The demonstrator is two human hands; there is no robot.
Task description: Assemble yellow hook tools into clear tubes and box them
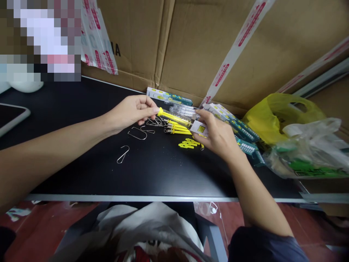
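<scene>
My left hand (133, 112) pinches the yellow end of a slim clear tube with yellow parts (176, 118). The tube's far end meets a small white carton (201, 128) with a yellow square label; whether it is inside the carton I cannot tell. My right hand (219, 136) is wrapped around that carton and hides most of it. Below the tube lie several yellow rods with metal ends (177, 129) and some flat yellow pieces (188, 143). Bent wire hooks (139, 134) lie beneath my left hand, and a single wire hook (123, 154) lies nearer the front.
Clear tubes (184, 110) and a printed carton (169, 96) lie at the back. More teal-and-white cartons (231, 122) are right of my hand, beside a yellow bag (268, 118) and a clear plastic bag (313, 149). Large cardboard boxes (196, 47) wall the back. A phone (12, 116) is far left.
</scene>
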